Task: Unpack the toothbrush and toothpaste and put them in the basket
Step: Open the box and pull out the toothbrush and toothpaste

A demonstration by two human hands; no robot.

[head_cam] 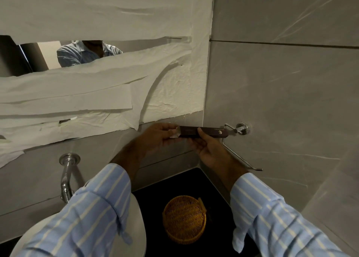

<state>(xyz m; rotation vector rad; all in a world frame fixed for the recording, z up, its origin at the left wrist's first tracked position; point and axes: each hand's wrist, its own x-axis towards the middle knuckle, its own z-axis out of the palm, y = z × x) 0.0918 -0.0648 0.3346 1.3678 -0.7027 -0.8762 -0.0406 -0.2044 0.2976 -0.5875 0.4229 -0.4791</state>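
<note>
item: long dark box (204, 133), slim, brown, with a small pale emblem near its right end. you hold it level at chest height in front of the grey tiled wall (281, 85), well above the counter.

left hand (157, 138): your fingers are closed around the left end of the box, where a white flap or bit of wrapper (174, 133) shows at the open end. whether this is the toothbrush or the toothpaste pack cannot be told; the contents are hidden.

right hand (208, 150): you support the box from below, thumb over its middle, fingers curled under it.

basket (184, 219): round, woven, honey-coloured, standing on the black counter (217, 188) directly below your hands, well apart from the box. nothing can be made out inside it.

sleeves (97, 208): blue with pale stripes, both forearms in view.

fixtures: chrome tap (67, 177) on the wall to your left, white basin (138, 227) beneath your left arm, chrome wire holder (240, 129) on the wall just behind the box's right end.

mirror (38, 54): mostly covered with strips of white paper (97, 14); a gap shows a reflected striped shirt.
</note>
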